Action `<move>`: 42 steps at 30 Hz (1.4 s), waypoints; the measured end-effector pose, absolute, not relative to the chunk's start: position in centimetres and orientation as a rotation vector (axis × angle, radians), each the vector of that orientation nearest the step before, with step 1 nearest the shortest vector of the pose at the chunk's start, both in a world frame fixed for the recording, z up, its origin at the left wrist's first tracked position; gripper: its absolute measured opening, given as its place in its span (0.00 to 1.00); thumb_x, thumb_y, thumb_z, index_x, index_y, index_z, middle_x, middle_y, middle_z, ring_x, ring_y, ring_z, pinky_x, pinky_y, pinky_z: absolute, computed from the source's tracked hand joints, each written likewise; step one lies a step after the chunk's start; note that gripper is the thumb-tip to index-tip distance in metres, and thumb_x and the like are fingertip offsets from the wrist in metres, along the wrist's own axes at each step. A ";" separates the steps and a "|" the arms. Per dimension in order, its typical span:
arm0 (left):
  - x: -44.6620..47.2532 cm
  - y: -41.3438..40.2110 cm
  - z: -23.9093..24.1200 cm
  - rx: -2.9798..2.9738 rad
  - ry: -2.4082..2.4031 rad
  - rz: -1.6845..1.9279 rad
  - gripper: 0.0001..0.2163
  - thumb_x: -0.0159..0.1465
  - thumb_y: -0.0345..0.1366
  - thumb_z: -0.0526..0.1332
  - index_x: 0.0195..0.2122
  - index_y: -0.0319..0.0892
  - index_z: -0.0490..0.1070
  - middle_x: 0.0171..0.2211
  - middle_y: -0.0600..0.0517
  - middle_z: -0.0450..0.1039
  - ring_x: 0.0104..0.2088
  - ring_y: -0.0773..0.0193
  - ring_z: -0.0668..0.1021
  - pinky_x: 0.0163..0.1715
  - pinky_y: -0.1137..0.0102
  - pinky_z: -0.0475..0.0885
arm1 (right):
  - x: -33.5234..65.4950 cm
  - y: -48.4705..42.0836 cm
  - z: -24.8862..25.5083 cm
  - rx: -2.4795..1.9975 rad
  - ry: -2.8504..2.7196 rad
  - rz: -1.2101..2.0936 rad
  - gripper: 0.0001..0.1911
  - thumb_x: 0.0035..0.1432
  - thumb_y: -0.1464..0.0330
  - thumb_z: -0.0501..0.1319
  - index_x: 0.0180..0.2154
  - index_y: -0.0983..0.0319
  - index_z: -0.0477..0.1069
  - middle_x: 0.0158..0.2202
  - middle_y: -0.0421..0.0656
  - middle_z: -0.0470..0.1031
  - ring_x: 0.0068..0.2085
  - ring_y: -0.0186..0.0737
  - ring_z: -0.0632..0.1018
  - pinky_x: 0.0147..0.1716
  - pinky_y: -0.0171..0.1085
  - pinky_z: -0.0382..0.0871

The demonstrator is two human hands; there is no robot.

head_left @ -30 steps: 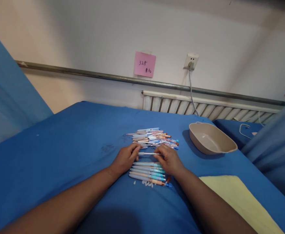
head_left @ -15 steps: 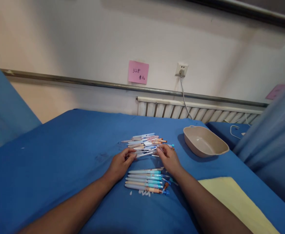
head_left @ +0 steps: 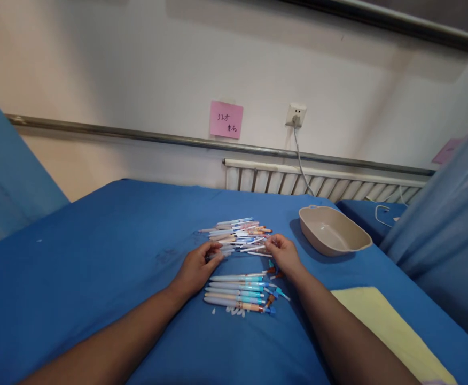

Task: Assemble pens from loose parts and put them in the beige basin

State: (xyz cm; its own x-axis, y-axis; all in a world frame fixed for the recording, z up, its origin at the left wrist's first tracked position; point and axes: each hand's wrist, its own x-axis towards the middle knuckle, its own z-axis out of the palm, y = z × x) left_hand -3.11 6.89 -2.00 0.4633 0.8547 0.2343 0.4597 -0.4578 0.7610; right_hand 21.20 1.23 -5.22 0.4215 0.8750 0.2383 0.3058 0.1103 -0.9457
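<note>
My left hand (head_left: 196, 267) is closed, its thumb and fingers pinched on a pale pen barrel (head_left: 225, 251) at the near left of a loose pile of pen parts (head_left: 238, 231). At the pile's right end my right hand (head_left: 287, 256) is also closed, fingertips together; what they hold is too small to make out. White sticks like refills (head_left: 254, 248) lie between the hands. Nearer to me, several pens (head_left: 236, 293) with pale barrels and turquoise or orange grips lie side by side. Small blue and brown pen pieces (head_left: 273, 297) are by their right ends, small whitish tips (head_left: 236, 311) below.
A beige plastic basin (head_left: 334, 232) stands at the right on the blue-covered bed (head_left: 98, 256). A folded yellow cloth (head_left: 386, 326) lies at the near right. Blue curtains (head_left: 442, 235) hang at both sides; a radiator (head_left: 274, 179) runs along the wall.
My right hand has moved a little to the right, away from my left hand. The left has barely shifted. More of the small coloured pieces beside the row shows now.
</note>
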 end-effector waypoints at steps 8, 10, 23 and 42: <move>-3.4 7.1 -2.2 2.242 1.069 0.821 0.13 0.57 0.39 0.59 0.43 0.42 0.70 0.40 0.48 0.75 0.42 0.57 0.75 0.46 0.62 0.68 | 21.6 0.4 -4.3 -1.777 -1.406 0.284 0.12 0.55 0.61 0.57 0.37 0.60 0.72 0.33 0.43 0.74 0.33 0.40 0.73 0.34 0.37 0.64; -3.6 6.6 -1.7 2.286 1.033 0.813 0.13 0.58 0.39 0.58 0.44 0.42 0.70 0.39 0.49 0.75 0.41 0.58 0.75 0.45 0.63 0.68 | 21.2 -0.2 -3.3 -1.801 -1.533 0.125 0.15 0.56 0.63 0.57 0.45 0.59 0.70 0.41 0.47 0.72 0.39 0.42 0.73 0.39 0.39 0.64; -4.2 4.9 0.5 2.344 0.765 0.357 0.12 0.56 0.44 0.59 0.36 0.44 0.74 0.32 0.53 0.74 0.33 0.62 0.74 0.34 0.72 0.66 | 19.2 -1.6 -2.1 -1.576 -1.990 0.091 0.14 0.56 0.68 0.60 0.46 0.59 0.69 0.46 0.48 0.71 0.49 0.45 0.69 0.48 0.44 0.60; -3.9 4.8 -0.4 2.365 0.772 0.634 0.11 0.59 0.39 0.58 0.42 0.43 0.71 0.38 0.51 0.74 0.40 0.60 0.74 0.41 0.69 0.67 | 17.2 -1.8 -2.7 -1.435 -1.916 0.492 0.07 0.60 0.69 0.54 0.36 0.61 0.71 0.34 0.42 0.73 0.37 0.36 0.73 0.37 0.35 0.64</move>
